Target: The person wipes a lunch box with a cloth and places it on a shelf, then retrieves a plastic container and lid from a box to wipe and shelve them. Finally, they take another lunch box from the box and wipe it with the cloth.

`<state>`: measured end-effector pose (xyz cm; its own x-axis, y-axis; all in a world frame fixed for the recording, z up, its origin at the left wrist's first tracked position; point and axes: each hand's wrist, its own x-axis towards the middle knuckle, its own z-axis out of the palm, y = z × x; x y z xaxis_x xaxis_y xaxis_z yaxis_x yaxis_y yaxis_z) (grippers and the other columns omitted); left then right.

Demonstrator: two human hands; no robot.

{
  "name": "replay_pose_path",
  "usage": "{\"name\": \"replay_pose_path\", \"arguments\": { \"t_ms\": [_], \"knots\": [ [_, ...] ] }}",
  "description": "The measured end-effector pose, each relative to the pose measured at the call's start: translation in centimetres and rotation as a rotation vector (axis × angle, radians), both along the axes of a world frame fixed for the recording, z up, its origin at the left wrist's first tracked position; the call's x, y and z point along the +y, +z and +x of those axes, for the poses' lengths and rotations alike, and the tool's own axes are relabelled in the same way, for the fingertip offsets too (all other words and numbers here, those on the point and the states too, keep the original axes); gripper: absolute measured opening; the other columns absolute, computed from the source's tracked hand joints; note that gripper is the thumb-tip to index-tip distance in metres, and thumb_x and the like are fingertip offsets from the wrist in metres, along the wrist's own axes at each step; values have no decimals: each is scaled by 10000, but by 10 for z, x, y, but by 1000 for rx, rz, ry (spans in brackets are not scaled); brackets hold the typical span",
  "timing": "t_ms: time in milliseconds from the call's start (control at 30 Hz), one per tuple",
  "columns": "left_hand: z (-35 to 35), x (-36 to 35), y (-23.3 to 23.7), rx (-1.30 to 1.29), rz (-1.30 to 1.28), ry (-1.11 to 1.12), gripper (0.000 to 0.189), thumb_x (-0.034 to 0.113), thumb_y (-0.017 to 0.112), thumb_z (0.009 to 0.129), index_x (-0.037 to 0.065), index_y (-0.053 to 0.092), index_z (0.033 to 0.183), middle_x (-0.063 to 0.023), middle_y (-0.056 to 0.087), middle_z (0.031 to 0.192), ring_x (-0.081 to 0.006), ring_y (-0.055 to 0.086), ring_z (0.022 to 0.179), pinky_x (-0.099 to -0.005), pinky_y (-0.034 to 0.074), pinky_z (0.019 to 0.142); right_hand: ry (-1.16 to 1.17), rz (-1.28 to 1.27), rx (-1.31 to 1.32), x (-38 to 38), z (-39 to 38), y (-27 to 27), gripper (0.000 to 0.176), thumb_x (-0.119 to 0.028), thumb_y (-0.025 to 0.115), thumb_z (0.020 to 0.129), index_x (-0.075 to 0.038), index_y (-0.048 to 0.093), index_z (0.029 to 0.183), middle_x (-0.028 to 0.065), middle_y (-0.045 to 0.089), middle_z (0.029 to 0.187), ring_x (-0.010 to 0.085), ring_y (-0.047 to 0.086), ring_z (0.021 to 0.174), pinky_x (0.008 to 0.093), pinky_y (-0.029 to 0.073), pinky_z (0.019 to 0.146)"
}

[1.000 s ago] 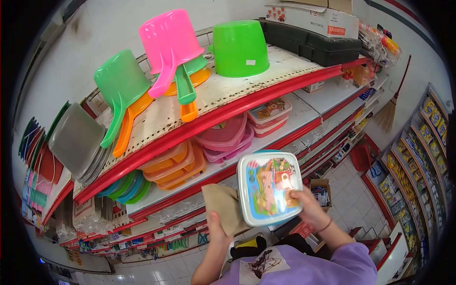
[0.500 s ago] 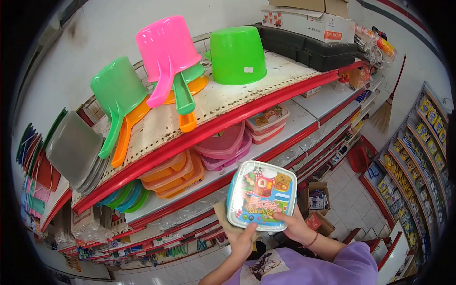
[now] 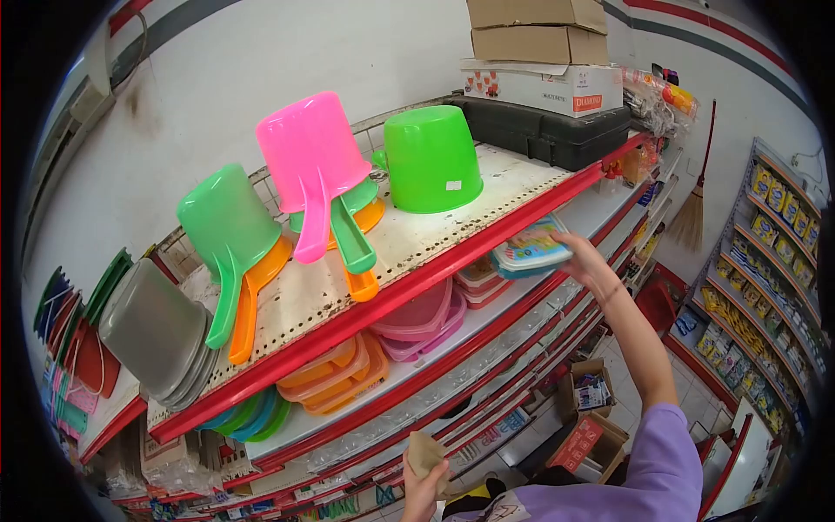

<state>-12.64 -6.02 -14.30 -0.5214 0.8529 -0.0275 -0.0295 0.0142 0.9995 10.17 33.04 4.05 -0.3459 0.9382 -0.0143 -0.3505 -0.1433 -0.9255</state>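
My right hand [image 3: 581, 259] reaches out to the second shelf and grips the right side of a lunch box [image 3: 527, 248] with a blue body and a printed lid. The box's far part is hidden under the edge of the top shelf. Beside it on the left, pink-red lunch boxes [image 3: 480, 285] lie stacked on that shelf. Low in the view, close to my body, my left hand [image 3: 419, 489] is closed on a folded tan cloth [image 3: 427, 454].
Pink [image 3: 315, 148], green and orange dippers stand upside down on the top shelf [image 3: 417, 248], beside grey tubs [image 3: 156, 326] and a black case [image 3: 539, 130] with boxes on top. Orange containers [image 3: 335, 374] fill the lower shelf's left. Open cartons [image 3: 591, 387] stand on the floor.
The lunch box has gone from both hands before my body up and right to the second shelf, in my right hand alone. My left hand let go of it and keeps the cloth.
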Motion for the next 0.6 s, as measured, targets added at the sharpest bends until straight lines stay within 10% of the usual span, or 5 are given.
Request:
{"name": "replay_pose_path", "arguments": {
  "t_ms": [167,267,467,600],
  "knots": [
    [-31,-9,-40,124,-110,-3,741,97,659,760,74,235,1367,-163,440,1230,-287,497,1073,-361,486,803,-196,164,-350,54,-47,2,531,-304,585,816,-28,430,1242,135,561,1127,233,544,1039,401,452,845],
    [-21,-14,41,-317,-215,36,738,93,648,770,90,227,1376,-159,431,1238,-281,490,1081,-353,494,795,-343,324,-585,95,-63,-22,587,-355,563,819,-88,390,1313,136,529,1196,237,535,1065,411,471,817],
    [-59,-22,-36,-140,-94,-69,724,84,626,787,91,216,1384,-156,436,1240,-278,494,1080,-353,508,780,-256,213,-414,85,-67,-9,473,-373,520,839,-89,461,1213,83,585,1056,185,609,865,377,531,688],
    [-58,-24,-5,-294,-167,-50,714,96,627,790,89,224,1380,-161,448,1229,-283,524,1041,-358,523,754,-213,216,-372,90,-72,-20,533,-352,519,849,-76,386,1286,117,494,1222,274,521,1072,490,503,739]
  ]
}}
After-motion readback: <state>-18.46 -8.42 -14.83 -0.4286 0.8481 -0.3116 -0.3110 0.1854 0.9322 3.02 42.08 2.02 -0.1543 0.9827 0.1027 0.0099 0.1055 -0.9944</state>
